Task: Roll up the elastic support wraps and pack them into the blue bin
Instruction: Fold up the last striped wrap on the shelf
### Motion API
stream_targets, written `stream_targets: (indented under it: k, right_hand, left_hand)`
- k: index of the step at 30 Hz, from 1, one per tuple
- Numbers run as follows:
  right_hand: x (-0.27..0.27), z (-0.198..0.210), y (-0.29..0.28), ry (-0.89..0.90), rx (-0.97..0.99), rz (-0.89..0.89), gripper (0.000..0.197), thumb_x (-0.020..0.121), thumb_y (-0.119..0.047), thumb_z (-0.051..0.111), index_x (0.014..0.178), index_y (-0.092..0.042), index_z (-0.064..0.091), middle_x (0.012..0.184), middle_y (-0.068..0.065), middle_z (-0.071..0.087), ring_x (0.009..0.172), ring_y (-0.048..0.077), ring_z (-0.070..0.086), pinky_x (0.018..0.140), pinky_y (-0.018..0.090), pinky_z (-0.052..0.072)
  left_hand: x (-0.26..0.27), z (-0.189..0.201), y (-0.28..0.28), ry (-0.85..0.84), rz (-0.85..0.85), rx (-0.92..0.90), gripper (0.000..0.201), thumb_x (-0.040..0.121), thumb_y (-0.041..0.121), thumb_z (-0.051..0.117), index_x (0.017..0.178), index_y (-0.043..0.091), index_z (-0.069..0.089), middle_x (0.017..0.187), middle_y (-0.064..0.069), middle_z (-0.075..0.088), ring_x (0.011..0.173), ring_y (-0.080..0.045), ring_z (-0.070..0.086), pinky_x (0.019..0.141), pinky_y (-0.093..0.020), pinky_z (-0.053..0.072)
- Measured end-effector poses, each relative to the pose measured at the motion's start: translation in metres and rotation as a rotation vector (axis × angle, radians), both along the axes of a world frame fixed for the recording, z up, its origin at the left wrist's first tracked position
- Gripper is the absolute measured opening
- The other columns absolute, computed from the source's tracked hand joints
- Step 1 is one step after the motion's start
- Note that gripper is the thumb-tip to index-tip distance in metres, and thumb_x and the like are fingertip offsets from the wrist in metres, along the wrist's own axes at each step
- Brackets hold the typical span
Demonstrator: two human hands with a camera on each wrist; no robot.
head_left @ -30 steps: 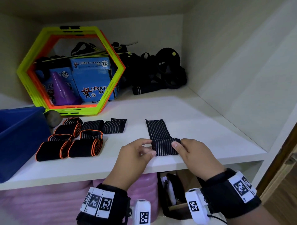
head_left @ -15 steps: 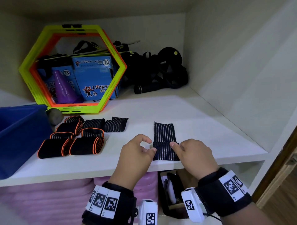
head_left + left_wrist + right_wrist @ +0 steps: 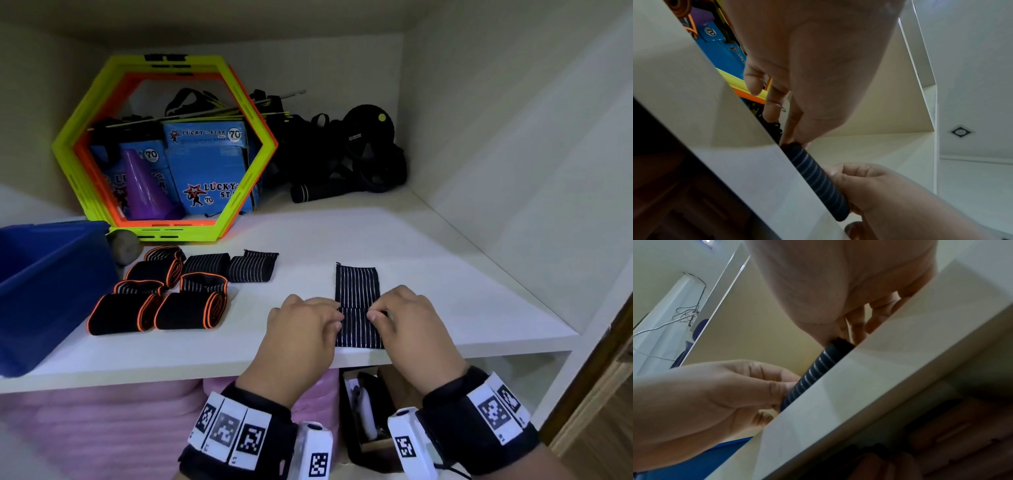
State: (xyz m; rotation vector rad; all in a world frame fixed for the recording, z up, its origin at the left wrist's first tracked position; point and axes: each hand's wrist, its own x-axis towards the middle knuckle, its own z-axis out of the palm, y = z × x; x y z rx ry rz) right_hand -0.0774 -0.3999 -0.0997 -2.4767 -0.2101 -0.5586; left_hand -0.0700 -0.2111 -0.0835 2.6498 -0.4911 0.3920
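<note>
A black striped elastic wrap lies on the white shelf, its near end rolled at the front edge. My left hand pinches the roll's left end and my right hand pinches its right end. In the left wrist view the roll sits on the shelf edge between my left hand and right hand. The right wrist view shows the same roll with the right hand and left hand at its ends. The blue bin stands at the far left.
Several rolled wraps, some orange-edged and some striped, lie between the bin and my hands. A yellow-and-orange hexagon frame, blue boxes and black gear fill the back. The cabinet wall rises on the right.
The striped wrap has been straightened and its rolled end now sits at the shelf's front edge. Both hands have closed in over the roll.
</note>
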Motion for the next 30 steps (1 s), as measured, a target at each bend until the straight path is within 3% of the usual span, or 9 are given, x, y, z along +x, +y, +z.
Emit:
stream_targets:
  k: [3, 5, 7, 10, 12, 16, 22, 27, 30]
  right_hand:
    - [-0.006, 0.004, -0.008, 0.060, -0.036, 0.066, 0.041, 0.091, -0.060, 0.038, 0.101, -0.032, 0.067, 0.100, -0.016, 0.061, 0.093, 0.013, 0.059, 0.084, 0.037, 0.050]
    - [-0.010, 0.006, -0.018, 0.140, -0.037, 0.136, 0.055, 0.081, -0.070, 0.050, 0.119, -0.034, 0.064, 0.112, -0.020, 0.061, 0.103, 0.005, 0.059, 0.091, 0.031, 0.049]
    - [-0.012, 0.009, -0.024, 0.184, -0.073, 0.179, 0.060, 0.078, -0.058, 0.069, 0.132, -0.034, 0.058, 0.121, -0.020, 0.059, 0.111, 0.002, 0.057, 0.098, 0.025, 0.045]
    - [-0.013, 0.012, -0.023, 0.135, -0.026, 0.156, 0.036, 0.089, -0.037, 0.069, 0.124, -0.029, 0.063, 0.109, -0.018, 0.064, 0.091, -0.013, 0.055, 0.082, 0.007, 0.039]
    - [-0.012, 0.013, -0.018, 0.115, 0.050, 0.108, 0.017, 0.092, -0.032, 0.067, 0.107, -0.025, 0.066, 0.090, -0.016, 0.064, 0.077, -0.015, 0.054, 0.067, 0.007, 0.037]
    - [-0.008, 0.014, -0.009, 0.099, 0.177, -0.026, 0.022, 0.091, -0.028, 0.069, 0.107, -0.020, 0.056, 0.070, -0.005, 0.064, 0.067, -0.001, 0.060, 0.062, 0.017, 0.044]
    - [-0.007, 0.011, -0.004, 0.079, 0.171, -0.077, 0.024, 0.095, -0.032, 0.061, 0.114, -0.023, 0.051, 0.048, -0.004, 0.046, 0.053, 0.012, 0.050, 0.053, 0.028, 0.037]
    - [-0.008, 0.012, -0.003, 0.121, -0.008, -0.123, 0.032, 0.099, -0.037, 0.051, 0.125, -0.021, 0.061, 0.090, 0.006, 0.059, 0.086, 0.025, 0.060, 0.078, 0.035, 0.047]
    - [-0.013, 0.013, 0.000, 0.113, -0.155, -0.137, 0.032, 0.102, -0.039, 0.041, 0.118, -0.019, 0.061, 0.094, 0.009, 0.059, 0.088, 0.031, 0.057, 0.074, 0.037, 0.044]
  left_hand:
    - [-0.002, 0.001, 0.008, 0.058, -0.033, -0.017, 0.032, 0.089, 0.058, 0.058, 0.117, 0.043, 0.065, 0.117, 0.031, 0.065, 0.106, -0.007, 0.053, 0.098, -0.038, 0.039]
    - [-0.002, 0.001, 0.015, 0.137, -0.052, -0.057, 0.047, 0.078, 0.068, 0.065, 0.120, 0.048, 0.060, 0.106, 0.035, 0.061, 0.102, -0.001, 0.053, 0.100, -0.036, 0.038]
    - [0.001, -0.002, 0.018, 0.198, -0.046, -0.135, 0.047, 0.074, 0.062, 0.072, 0.118, 0.050, 0.057, 0.102, 0.036, 0.061, 0.100, 0.007, 0.055, 0.102, -0.038, 0.042]
    - [0.006, -0.006, 0.015, 0.221, 0.009, -0.309, 0.035, 0.081, 0.049, 0.073, 0.112, 0.042, 0.059, 0.095, 0.028, 0.071, 0.079, 0.013, 0.057, 0.098, -0.046, 0.047]
    - [0.006, -0.006, 0.010, 0.213, 0.050, -0.360, 0.024, 0.086, 0.044, 0.073, 0.104, 0.033, 0.062, 0.083, 0.025, 0.073, 0.081, 0.007, 0.062, 0.094, -0.039, 0.049]
    - [0.005, -0.003, 0.001, 0.179, 0.125, -0.410, 0.016, 0.088, 0.039, 0.072, 0.093, 0.025, 0.065, 0.079, 0.018, 0.073, 0.079, 0.004, 0.062, 0.070, -0.017, 0.044]
    - [0.006, 0.000, -0.011, 0.110, 0.175, -0.326, 0.013, 0.089, 0.038, 0.069, 0.086, 0.027, 0.062, 0.071, 0.010, 0.071, 0.076, -0.010, 0.064, 0.071, -0.028, 0.050]
    - [0.002, 0.002, -0.015, 0.058, 0.149, -0.253, 0.015, 0.089, 0.041, 0.069, 0.084, 0.026, 0.071, 0.070, 0.010, 0.072, 0.075, -0.012, 0.067, 0.076, -0.033, 0.054]
    - [-0.005, 0.001, -0.017, 0.039, 0.105, -0.261, 0.021, 0.088, 0.041, 0.069, 0.077, 0.024, 0.073, 0.065, 0.009, 0.071, 0.068, -0.012, 0.066, 0.072, -0.035, 0.054]
